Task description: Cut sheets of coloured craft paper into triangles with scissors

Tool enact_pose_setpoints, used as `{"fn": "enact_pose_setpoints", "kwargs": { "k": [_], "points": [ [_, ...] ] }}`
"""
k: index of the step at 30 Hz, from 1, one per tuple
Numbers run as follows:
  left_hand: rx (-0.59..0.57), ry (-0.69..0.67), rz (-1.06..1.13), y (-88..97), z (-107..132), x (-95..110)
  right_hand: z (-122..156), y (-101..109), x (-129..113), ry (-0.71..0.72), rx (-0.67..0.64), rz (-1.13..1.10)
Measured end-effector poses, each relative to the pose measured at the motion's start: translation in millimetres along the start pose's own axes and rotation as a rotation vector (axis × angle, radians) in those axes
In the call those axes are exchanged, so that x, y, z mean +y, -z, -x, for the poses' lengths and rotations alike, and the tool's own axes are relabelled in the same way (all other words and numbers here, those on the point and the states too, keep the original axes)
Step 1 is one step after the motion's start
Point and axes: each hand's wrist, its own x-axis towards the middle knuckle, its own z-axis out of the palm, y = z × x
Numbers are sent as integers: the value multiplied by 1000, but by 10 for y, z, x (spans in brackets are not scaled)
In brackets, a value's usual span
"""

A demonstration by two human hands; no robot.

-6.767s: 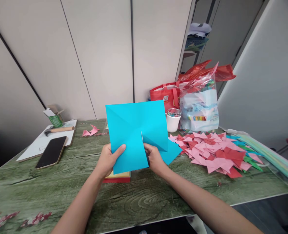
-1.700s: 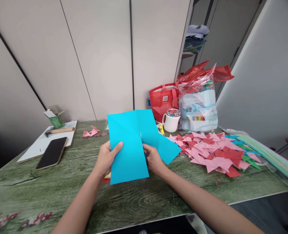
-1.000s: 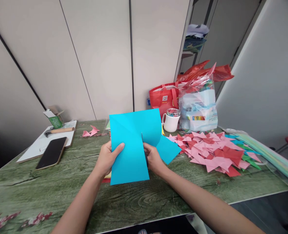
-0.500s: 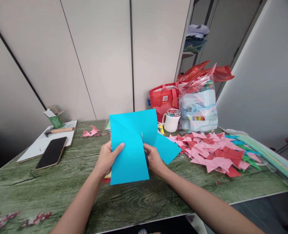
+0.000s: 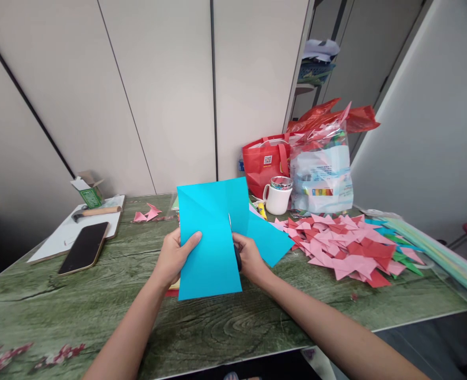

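Observation:
A blue sheet of paper [image 5: 205, 264] is held up above the table, gripped at its left edge by my left hand [image 5: 178, 254] with the thumb on its face. My right hand [image 5: 249, 256] is closed around a pair of scissors [image 5: 239, 258] with dark handles. One blade tip shows through the slit in the sheet; the rest is hidden behind paper and fingers. Right of the slit, the sheet's upper part bends back. Behind my right hand lies another blue piece of paper [image 5: 273, 244].
To the right lies a heap of folded pink and red paper pieces [image 5: 344, 243]. Behind it stand a white mug [image 5: 278, 196], a red bag [image 5: 263, 163] and a filled plastic bag [image 5: 322, 177]. At left are a phone [image 5: 85, 247], a hammer [image 5: 96, 212] and a small green box [image 5: 89, 194].
The upper right part of the blue sheet has swung back and leftward, uncovering more of the red bag and the yellow item behind. Both hands stay almost in place.

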Motion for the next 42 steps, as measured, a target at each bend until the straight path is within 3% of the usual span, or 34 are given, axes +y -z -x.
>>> {"fn": "enact_pose_setpoints", "kwargs": {
  "k": [36,42],
  "points": [
    [-48,-23,31,38,-34,-74,10,-52,-81,13,18,-66],
    [-116,-31,123,59,-38,-63,15,-48,-80,54,16,-67]
  ]
}}
